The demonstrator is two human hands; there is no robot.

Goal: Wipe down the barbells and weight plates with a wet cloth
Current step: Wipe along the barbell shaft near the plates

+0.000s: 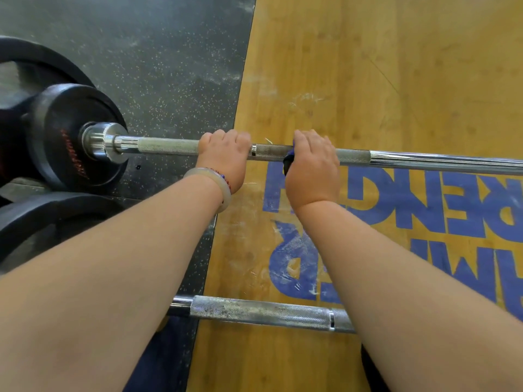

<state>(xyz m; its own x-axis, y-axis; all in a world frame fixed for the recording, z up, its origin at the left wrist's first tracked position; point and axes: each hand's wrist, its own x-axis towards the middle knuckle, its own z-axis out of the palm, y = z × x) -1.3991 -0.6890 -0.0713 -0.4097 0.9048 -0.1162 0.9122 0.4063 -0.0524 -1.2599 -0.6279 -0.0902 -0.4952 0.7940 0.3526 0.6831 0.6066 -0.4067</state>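
Bare forearms nearest, reaching forward | left hand clenched round knurled steel barbell shaft, steadying it | right hand clamps dark blue cloth around same shaft, above yellow wooden platform | black rubber weight plates loaded at left end | judged: heavy, rigid, apt to roll; knurl grips well, may snag cloth; hold at knurled section.

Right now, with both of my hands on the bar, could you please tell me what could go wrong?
1. Little of the cloth shows from under the right hand, so bare skin may scrape on the knurled bar.
2. The bar carries round plates and might roll while the left hand grips it.
3. The second bar lies on the floor nearer to you; you could trip on it.
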